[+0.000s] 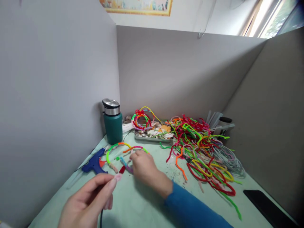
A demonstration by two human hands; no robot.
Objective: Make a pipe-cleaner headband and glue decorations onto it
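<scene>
My left hand [89, 199] is low at the front left, thumb and fingers pinched on a small pink piece [118, 177]. My right hand [146, 169], in a blue sleeve, reaches left across the pale green table [142, 205]. Its fingers rest closed on a multicoloured pipe-cleaner hoop [118, 152] lying flat. A blue glue gun [95, 163] lies just left of the hoop.
A teal flask with a steel lid [112, 122] stands in the back left corner. Behind the hoop sits a metal tray of shells [154, 133]. A big heap of coloured pipe cleaners [201, 148] fills the right side. A black phone [268, 207] lies at the front right. Grey partition walls enclose the desk.
</scene>
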